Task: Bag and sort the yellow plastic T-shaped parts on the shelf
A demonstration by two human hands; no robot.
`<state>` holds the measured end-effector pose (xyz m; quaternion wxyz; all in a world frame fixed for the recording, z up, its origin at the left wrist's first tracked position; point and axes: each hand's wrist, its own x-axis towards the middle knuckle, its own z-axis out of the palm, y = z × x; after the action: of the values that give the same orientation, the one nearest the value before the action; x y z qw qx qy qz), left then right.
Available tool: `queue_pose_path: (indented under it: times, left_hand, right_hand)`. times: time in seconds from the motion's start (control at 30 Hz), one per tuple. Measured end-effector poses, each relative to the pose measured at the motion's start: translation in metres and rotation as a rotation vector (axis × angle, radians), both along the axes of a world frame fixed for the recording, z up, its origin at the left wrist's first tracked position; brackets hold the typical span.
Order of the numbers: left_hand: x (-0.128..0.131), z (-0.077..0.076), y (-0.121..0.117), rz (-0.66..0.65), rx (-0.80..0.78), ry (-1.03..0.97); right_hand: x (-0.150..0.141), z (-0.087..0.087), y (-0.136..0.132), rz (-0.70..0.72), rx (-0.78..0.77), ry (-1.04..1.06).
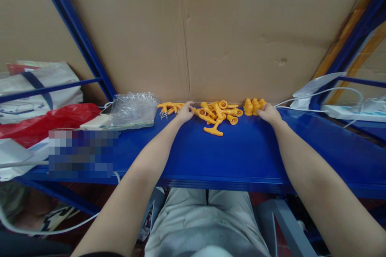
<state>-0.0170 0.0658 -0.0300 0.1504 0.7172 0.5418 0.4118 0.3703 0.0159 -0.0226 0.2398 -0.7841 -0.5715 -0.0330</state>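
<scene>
Upright yellow pieces (252,107) beside right fingers (262,112)

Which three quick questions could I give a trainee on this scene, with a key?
1. Which is nearer the upright yellow pieces: the left hand or the right hand?
2. True or false: the clear plastic packaging lies left of the yellow-handled corkscrews in this view.
3. Fill in the colour: the tabletop is ____.

Key: 1. right hand; 2. true; 3. blue.
</scene>
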Motion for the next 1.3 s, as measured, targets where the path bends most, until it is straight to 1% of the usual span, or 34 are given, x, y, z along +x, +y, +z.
queue_pose_path:
  times: [0.1,0.17,0.33,0.47,0.67,0.73,0.8,0.87,0.93,1.03,1.13,1.2,1.3]
  left_hand:
    - [0.004,0.005,0.000,0.003,0.048,-0.134]
    - [0.007,0.010,-0.001,-0.003,0.106,-0.191]
    - [0.013,0.021,-0.005,-0.006,0.313,-0.197]
    - [0.018,0.024,-0.013,0.013,0.490,-0.134]
    - [0.020,0.027,-0.028,-0.103,0.682,0.124]
    - [0.020,0.027,-0.030,-0.159,0.736,0.218]
    - [0.021,0.027,-0.032,-0.206,0.783,0.291]
    - [0.022,0.028,-0.034,-0.229,0.811,0.341]
    - [0.023,0.029,-0.037,-0.234,0.823,0.384]
    - [0.026,0.033,-0.042,-0.244,0.828,0.443]
    - [0.031,0.035,-0.046,-0.286,0.844,0.480]
    - [0.034,0.037,-0.049,-0.323,0.872,0.495]
    - [0.038,0.038,-0.052,-0.361,0.910,0.512]
  right_hand:
    - [-0.007,0.008,-0.009,-0.082,-0.033,0.043]
    - [-0.012,0.012,-0.013,-0.098,0.001,0.050]
    - [-0.020,0.019,-0.018,-0.133,0.095,0.070]
    - [-0.028,0.024,-0.020,-0.094,0.182,0.061]
    - [-0.051,0.042,-0.022,-0.007,0.250,0.021]
    - [-0.064,0.049,-0.023,0.058,0.277,0.019]
    - [-0.079,0.055,-0.024,0.152,0.317,0.023]
    - [-0.097,0.057,-0.025,0.291,0.353,0.045]
    - [-0.116,0.056,-0.026,0.469,0.376,0.107]
    - [-0.140,0.051,-0.026,0.742,0.388,0.295]
    - [-0.157,0.048,-0.026,0.934,0.318,0.526]
    - [-0.163,0.049,-0.028,1.002,0.253,0.677]
    - [-0.168,0.053,-0.031,1.026,0.186,0.891]
